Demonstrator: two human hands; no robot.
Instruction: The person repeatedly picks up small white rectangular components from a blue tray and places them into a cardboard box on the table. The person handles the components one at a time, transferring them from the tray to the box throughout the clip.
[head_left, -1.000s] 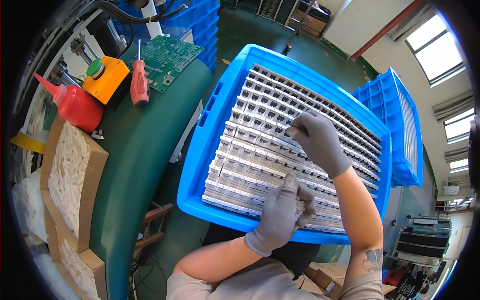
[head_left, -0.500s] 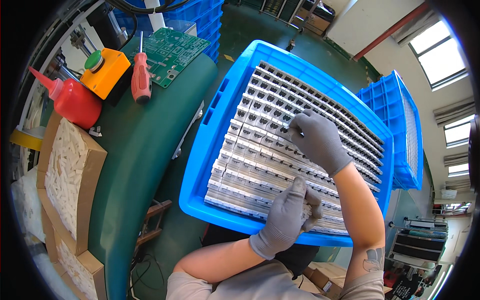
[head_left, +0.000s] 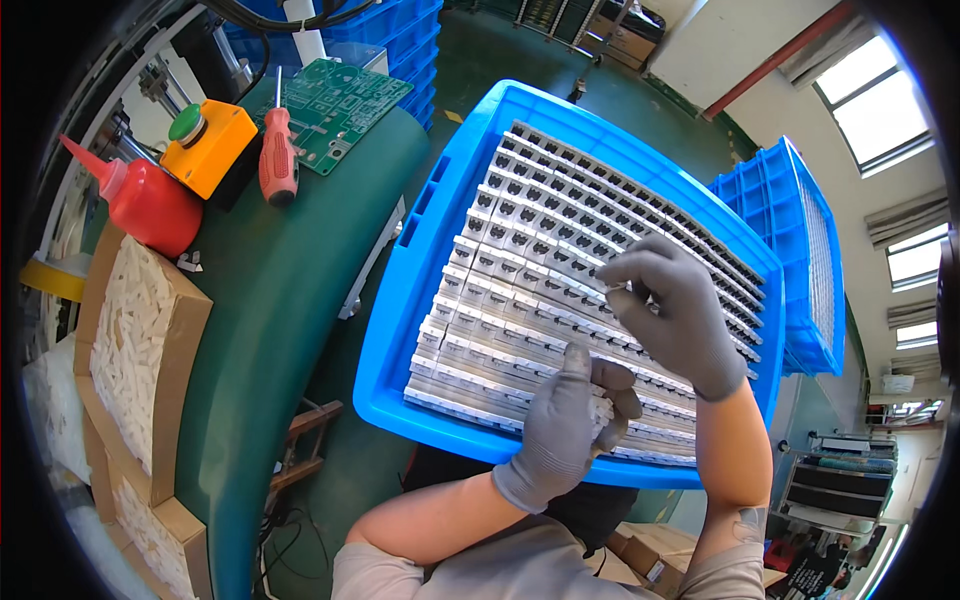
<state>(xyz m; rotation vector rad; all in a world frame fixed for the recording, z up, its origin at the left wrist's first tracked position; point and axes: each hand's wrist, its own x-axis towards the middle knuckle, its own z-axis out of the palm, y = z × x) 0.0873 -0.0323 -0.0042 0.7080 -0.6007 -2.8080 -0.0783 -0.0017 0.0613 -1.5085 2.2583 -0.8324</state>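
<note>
Rows of small white plastic housings with dark openings [head_left: 520,215] fill a blue crate [head_left: 378,385] in front of me. My left hand [head_left: 560,430], in a grey glove, is curled over the near rows, holding several small white plastic pieces [head_left: 601,411] in its fingers. Above the middle rows is my right hand [head_left: 680,315], also gloved. Its thumb and forefinger are pinched together, with a small pale piece [head_left: 613,287] showing at their tips. The fingers hide part of that piece and the housings beneath.
On the green bench [head_left: 270,310] at left lie a screwdriver [head_left: 278,165], a green circuit board [head_left: 345,110], an orange button box [head_left: 212,150] and a red squeeze bottle [head_left: 152,208]. Cardboard boxes of white pieces [head_left: 135,340] sit nearer. Another blue crate [head_left: 800,260] stands at right.
My right hand has drawn back to the right and toward me, away from the housings. My left hand has shifted slightly left, its fingers a little looser round the white pieces.
</note>
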